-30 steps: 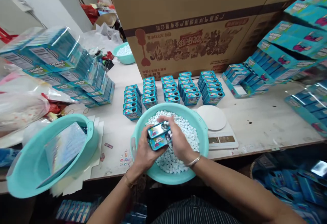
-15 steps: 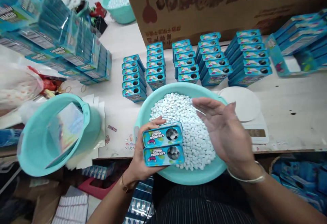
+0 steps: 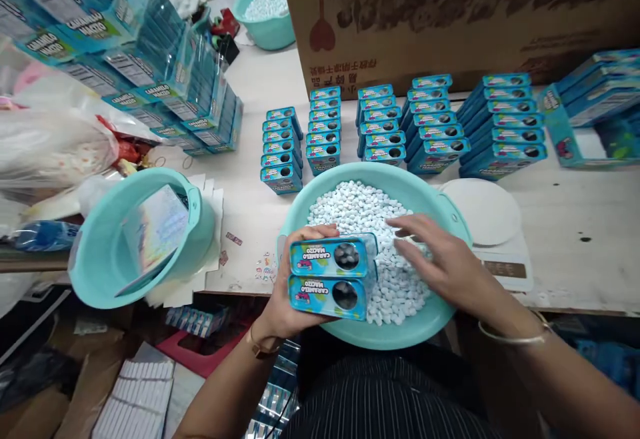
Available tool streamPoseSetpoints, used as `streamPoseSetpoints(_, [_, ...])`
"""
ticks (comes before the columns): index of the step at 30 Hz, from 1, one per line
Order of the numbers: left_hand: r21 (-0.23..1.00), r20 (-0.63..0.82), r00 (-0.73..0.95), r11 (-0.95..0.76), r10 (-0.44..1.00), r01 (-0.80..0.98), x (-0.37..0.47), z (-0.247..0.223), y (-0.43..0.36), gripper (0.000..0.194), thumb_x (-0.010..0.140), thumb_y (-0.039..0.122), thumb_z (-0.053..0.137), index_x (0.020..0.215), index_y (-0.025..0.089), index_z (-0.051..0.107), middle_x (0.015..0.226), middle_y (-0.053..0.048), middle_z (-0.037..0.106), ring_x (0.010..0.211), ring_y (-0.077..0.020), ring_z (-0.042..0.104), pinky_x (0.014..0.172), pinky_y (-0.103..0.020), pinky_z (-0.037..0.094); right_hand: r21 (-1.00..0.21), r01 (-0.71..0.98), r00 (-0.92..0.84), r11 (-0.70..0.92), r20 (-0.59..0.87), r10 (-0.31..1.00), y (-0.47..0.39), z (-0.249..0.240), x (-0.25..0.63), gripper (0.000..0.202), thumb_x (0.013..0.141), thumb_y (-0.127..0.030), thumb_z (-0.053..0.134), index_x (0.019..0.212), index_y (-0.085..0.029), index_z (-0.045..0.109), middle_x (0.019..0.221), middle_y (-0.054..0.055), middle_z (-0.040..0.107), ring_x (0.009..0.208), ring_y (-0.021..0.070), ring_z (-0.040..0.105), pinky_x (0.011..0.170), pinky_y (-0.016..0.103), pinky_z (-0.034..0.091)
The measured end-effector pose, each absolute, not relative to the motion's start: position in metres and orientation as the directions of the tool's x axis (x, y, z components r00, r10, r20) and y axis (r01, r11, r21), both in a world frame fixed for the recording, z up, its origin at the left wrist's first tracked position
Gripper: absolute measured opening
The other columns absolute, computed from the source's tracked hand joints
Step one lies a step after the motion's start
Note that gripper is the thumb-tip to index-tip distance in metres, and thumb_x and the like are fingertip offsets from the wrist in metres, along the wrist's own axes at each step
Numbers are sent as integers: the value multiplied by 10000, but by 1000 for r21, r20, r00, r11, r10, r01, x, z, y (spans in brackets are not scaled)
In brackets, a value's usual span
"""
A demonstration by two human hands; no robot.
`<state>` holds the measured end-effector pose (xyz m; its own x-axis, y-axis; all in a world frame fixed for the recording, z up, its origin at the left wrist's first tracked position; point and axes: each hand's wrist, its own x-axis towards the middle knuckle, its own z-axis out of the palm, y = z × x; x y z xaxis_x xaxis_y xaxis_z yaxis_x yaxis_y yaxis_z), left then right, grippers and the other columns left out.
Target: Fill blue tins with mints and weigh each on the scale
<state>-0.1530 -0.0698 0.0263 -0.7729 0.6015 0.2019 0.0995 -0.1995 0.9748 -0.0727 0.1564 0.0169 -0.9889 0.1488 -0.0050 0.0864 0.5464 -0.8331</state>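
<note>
Two blue candy tins [image 3: 327,275] sit side by side in my left hand [image 3: 290,292], whose fingers wrap round their left end. The dark round opening of each tin faces up. Below them is a round teal basin [image 3: 345,339] filled with small white candies [image 3: 350,202]. Over the right part of the candies hovers my right hand [image 3: 445,262], its fingers apart and curved, with nothing seen in them.
Rows of upright blue tins [image 3: 323,139] stand behind the basin, before a cardboard box [image 3: 450,32]. A white scale [image 3: 483,212] is at the right. Left are a teal bucket [image 3: 95,252] and stacked wrapped packs [image 3: 185,85]. Another candy basin [image 3: 270,32] stands farther back.
The tins in my left hand now show darker openings and more of their sides. My right hand has lowered toward the candies, its fingers curving. The whole view has shifted.
</note>
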Motion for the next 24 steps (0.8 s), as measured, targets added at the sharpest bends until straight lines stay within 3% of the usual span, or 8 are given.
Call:
streamPoseSetpoints(4, [981, 192, -782, -132, 593, 141, -150, 35, -81, 746, 591, 511, 841, 1180, 254, 461, 1228, -90, 528, 1256, -315, 490, 1105, -521, 367, -466, -22, -972, 884, -199, -128, 153, -1, -77, 372, 809, -445, 622, 1079, -189, 612, 1052, 163, 599, 960, 336, 555, 679, 394, 458])
streamPoseSetpoints(6, [986, 164, -805, -67, 571, 153, -147, 37, -83, 759, 589, 502, 840, 1192, 246, 458, 1236, -97, 523, 1235, -316, 508, 1075, -502, 407, -457, -34, -949, 889, -263, -172, 147, -7, -81, 333, 805, -413, 621, 1043, -180, 601, 1046, 165, 585, 851, 293, 559, 614, 349, 409])
streamPoseSetpoints(9, [988, 61, -843, 88, 535, 128, -143, 38, -84, 801, 584, 428, 852, 1244, 246, 436, 1228, -97, 544, 1142, -292, 572, 1003, -471, 474, -595, 24, -937, 804, -295, -190, 141, -11, -85, 185, 854, -303, 531, 992, -190, 581, 967, 121, 604, 707, 211, 537, 608, 326, 372])
streamPoseSetpoints(12, [955, 23, -873, 249, 486, 164, -142, 38, -80, 773, 585, 304, 844, 1246, 239, 448, 1173, -71, 582, 1063, -261, 607, 954, -447, 499, -799, 158, -940, 580, -301, -159, 146, -6, -89, 88, 836, -279, 541, 875, -209, 578, 843, 58, 621, 718, 189, 538, 631, 304, 384])
streamPoseSetpoints(14, [918, 52, -887, 328, 459, 224, -143, 37, -75, 738, 585, 263, 827, 1227, 218, 465, 1157, -67, 591, 1055, -258, 610, 950, -445, 494, -904, 321, -927, 282, -361, -104, 150, 3, -92, 133, 821, -351, 575, 838, -220, 566, 758, 13, 602, 617, 144, 496, 549, 263, 358])
streamPoseSetpoints(17, [872, 93, -886, 393, 454, 293, -143, 33, -67, 727, 596, 259, 806, 1232, 189, 461, 1166, -87, 598, 1082, -272, 601, 967, -465, 474, -848, 444, -882, -291, -471, 29, 145, 23, -95, 264, 755, -437, 661, 852, -228, 533, 678, -42, 551, 467, 84, 379, 429, 214, 253])
streamPoseSetpoints(20, [815, 150, -870, 439, 469, 377, -143, 27, -59, 712, 607, 258, 793, 1232, 171, 462, 1193, -114, 593, 1128, -296, 576, 977, -489, 458, -747, 173, -837, -642, -455, 304, 122, 42, -98, 294, 688, -390, 732, 816, -222, 528, 702, -34, 577, 527, 100, 489, 462, 226, 364])
streamPoseSetpoints(24, [743, 228, -840, 469, 492, 477, -139, 20, -47, 666, 606, 219, 769, 1207, 177, 486, 1188, -112, 601, 1129, -309, 570, 974, -504, 452, -744, -174, -758, -645, -317, 571, 87, 57, -101, 238, 709, -362, 706, 839, -222, 563, 832, -5, 651, 759, 161, 621, 701, 308, 505])
